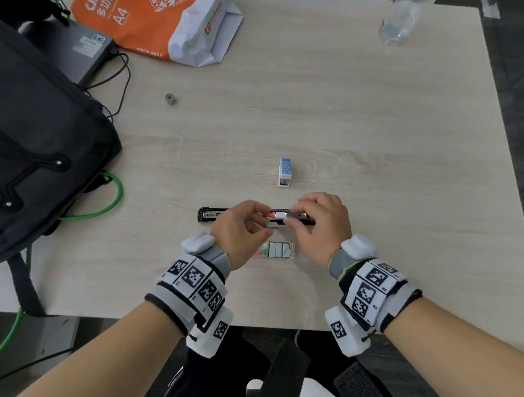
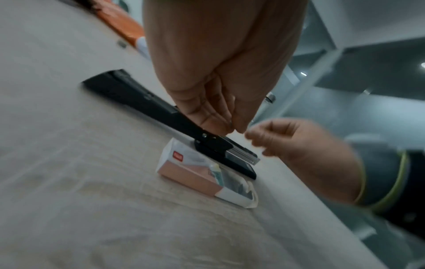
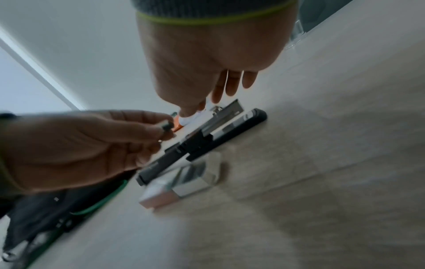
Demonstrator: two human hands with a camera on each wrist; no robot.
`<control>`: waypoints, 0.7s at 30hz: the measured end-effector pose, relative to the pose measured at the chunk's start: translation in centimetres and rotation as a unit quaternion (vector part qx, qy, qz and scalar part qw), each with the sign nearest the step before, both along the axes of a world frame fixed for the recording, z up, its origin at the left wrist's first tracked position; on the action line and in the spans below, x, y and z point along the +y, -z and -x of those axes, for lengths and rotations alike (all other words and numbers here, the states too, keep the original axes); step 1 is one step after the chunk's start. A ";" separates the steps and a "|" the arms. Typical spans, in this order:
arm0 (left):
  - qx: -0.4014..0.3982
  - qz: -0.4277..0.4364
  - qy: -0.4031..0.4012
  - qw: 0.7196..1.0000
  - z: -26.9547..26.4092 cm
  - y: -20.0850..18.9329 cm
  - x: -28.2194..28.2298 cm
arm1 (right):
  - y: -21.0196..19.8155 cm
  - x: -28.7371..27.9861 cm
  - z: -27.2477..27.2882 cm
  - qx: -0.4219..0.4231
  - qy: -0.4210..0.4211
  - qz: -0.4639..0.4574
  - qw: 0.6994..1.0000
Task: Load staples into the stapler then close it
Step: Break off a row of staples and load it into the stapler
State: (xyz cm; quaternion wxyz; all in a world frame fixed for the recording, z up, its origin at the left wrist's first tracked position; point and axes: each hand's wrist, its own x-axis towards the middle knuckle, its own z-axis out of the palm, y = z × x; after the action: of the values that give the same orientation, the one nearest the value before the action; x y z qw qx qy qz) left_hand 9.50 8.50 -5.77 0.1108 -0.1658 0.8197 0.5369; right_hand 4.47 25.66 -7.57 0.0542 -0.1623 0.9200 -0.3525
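Observation:
A long black stapler (image 1: 212,214) (image 2: 128,94) (image 3: 241,125) lies opened flat on the table, its metal staple channel (image 3: 227,111) facing up. My left hand (image 1: 267,227) (image 2: 232,127) (image 3: 165,129) hovers just in front of the stapler's middle and pinches a short piece of staples (image 1: 274,226) (image 3: 168,126). Over the channel's right part, my right hand (image 1: 291,219) (image 3: 202,107) pinches a grey staple strip (image 1: 293,216). An open box of staples (image 1: 278,250) (image 2: 193,174) (image 3: 184,182) lies right in front of the stapler, between my wrists.
A small blue-and-white stapler (image 1: 285,172) stands behind the black one. A black backpack (image 1: 17,138) and green cable (image 1: 112,202) fill the left side. An orange A4 paper pack (image 1: 155,23), a clear bottle (image 1: 400,21) and a small grey ring (image 1: 170,98) lie farther back.

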 end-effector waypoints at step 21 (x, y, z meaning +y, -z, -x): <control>0.052 0.304 0.180 0.934 2.6 2.1 -0.7 | -0.5 0.5 1.8 -0.078 -0.091 -0.123 0.985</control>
State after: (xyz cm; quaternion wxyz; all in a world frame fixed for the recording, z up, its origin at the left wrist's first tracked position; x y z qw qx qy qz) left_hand 6.90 7.75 -7.83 0.1072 -0.0127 0.9646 0.2405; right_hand 2.64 26.14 -7.04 0.1770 -0.2096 0.9308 -0.2417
